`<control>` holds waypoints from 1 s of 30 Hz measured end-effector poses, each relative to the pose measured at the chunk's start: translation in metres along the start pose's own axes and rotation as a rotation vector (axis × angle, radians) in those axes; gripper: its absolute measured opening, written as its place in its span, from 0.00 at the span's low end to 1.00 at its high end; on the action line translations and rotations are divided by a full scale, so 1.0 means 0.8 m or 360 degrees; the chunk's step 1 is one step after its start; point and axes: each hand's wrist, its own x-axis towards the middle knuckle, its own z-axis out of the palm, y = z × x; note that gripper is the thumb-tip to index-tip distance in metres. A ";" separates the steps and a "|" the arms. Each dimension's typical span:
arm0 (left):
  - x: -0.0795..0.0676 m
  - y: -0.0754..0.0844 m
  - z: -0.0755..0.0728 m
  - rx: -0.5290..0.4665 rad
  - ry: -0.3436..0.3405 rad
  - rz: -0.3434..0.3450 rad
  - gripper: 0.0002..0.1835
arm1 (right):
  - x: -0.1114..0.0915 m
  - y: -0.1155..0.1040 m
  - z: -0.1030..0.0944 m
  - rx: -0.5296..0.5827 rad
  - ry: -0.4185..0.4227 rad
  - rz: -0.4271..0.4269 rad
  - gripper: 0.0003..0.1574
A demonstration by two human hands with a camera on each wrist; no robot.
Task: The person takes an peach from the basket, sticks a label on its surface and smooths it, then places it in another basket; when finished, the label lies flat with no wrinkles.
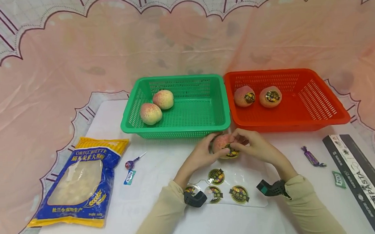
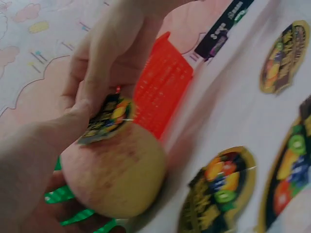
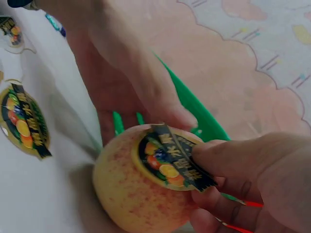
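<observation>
My left hand [image 1: 201, 154] holds a pink and yellow peach [image 1: 221, 142] over the white table, its fingers round the far side. On the peach lies a round black-and-gold fruit sticker [image 3: 163, 162], partly raised from the skin in the left wrist view. My right hand [image 1: 258, 146] pinches the edge of that sticker between thumb and fingers; the left thumb reaches close to it too. Just below both hands lies a clear sheet [image 1: 255, 175] bearing several more such stickers.
Behind the hands stand a green basket [image 1: 188, 127] with two plain peaches and a red basket [image 1: 292, 124] with two stickered ones. A pasta bag [image 1: 77, 182], a lollipop [image 1: 130, 164] and a small packet [image 1: 129, 177] lie left; a wrapped candy [image 1: 312, 157] and a long pasta box [image 1: 361, 181] lie right.
</observation>
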 end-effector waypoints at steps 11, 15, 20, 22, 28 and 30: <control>-0.018 -0.013 -0.004 -0.0256 0.0148 -0.0255 0.34 | 0.003 -0.006 0.011 -0.0010 -0.0093 0.0011 0.10; -0.026 -0.010 -0.012 -0.0308 0.0138 -0.0173 0.34 | 0.000 -0.009 0.013 -0.0055 -0.0274 0.0000 0.09; -0.033 0.002 -0.020 -0.0428 0.0059 -0.0043 0.32 | -0.002 -0.011 0.018 -0.0040 -0.0354 -0.0062 0.10; -0.036 0.003 -0.021 -0.0466 0.0021 -0.0030 0.31 | -0.003 -0.010 0.020 -0.0028 -0.0356 -0.0083 0.10; -0.040 0.003 -0.020 -0.0475 0.0008 0.0013 0.31 | -0.003 -0.004 0.025 0.0043 -0.0342 -0.0024 0.12; -0.042 0.003 -0.020 -0.0446 0.0013 0.0030 0.31 | -0.004 -0.004 0.027 0.0045 -0.0337 0.0003 0.13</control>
